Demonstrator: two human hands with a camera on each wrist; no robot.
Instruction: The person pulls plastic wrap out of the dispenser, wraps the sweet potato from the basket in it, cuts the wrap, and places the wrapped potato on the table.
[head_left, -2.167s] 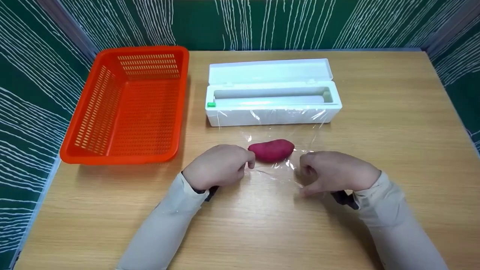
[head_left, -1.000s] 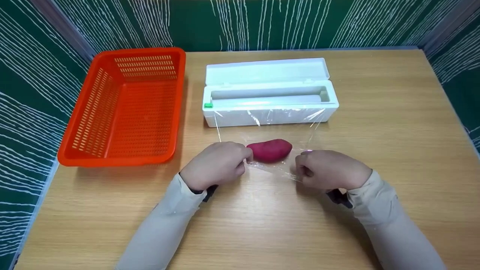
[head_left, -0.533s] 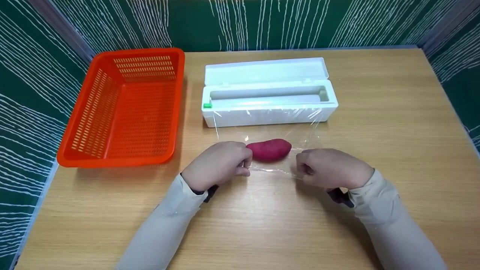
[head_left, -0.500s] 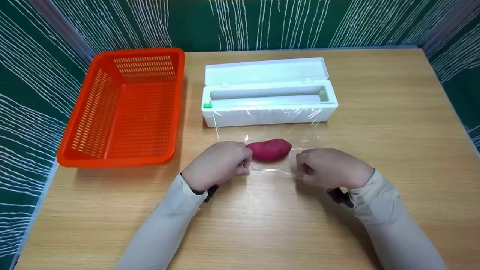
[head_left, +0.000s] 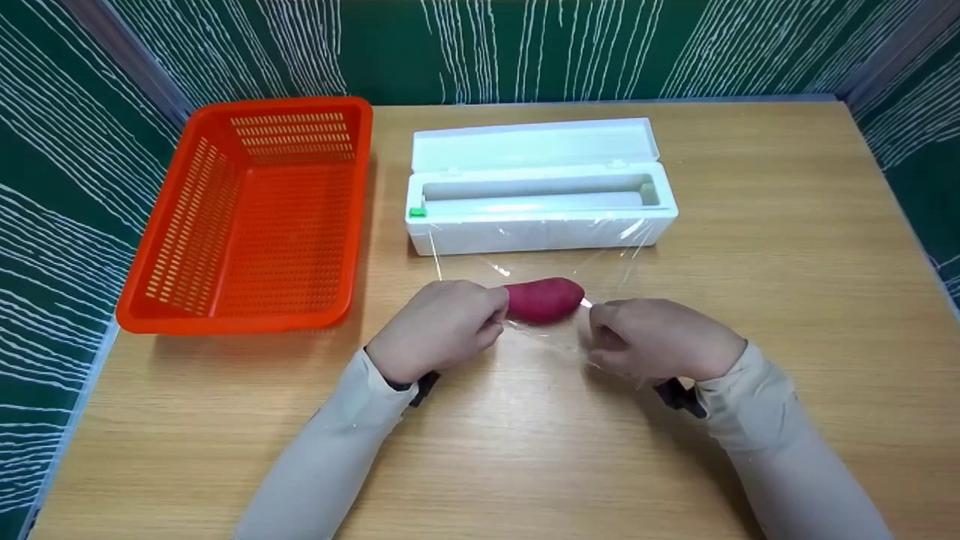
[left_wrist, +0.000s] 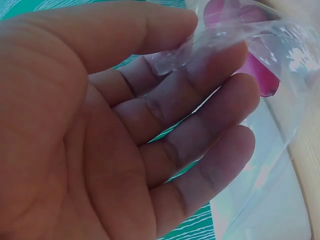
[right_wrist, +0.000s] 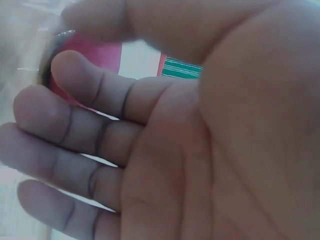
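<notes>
Pinches clear film (left_wrist: 295, 55) between thumb and finger with the left hand (head_left: 442, 330), with the other fingers loosely bent and spread in the left wrist view. Holds the right hand (head_left: 660, 337) loosely bent in a released pose, with a gap between thumb and forefinger, just beside the right end of a pink sweet potato (head_left: 546, 300); impossible to tell, through the blur in the right wrist view, whether touching film. Lying on the wooden table (head_left: 480, 465) between both hands, just in front of a white box (head_left: 540, 235): the sweet potato, with its left end hidden from above behind the left fingertips; impossible to tell whether in contact. Down from the front of the box toward the hands: creased film with bright glints, passing across part of the sweet potato in the left wrist view. At the back of the box: a lid (head_left: 532, 146) tipped open. At its front left corner: a small green tab (head_left: 418, 212). Left of the box, standing apart from it: an orange basket (head_left: 259, 326) with slotted walls. Beyond the table: green panels (head_left: 390, 67) with white streaks.
</notes>
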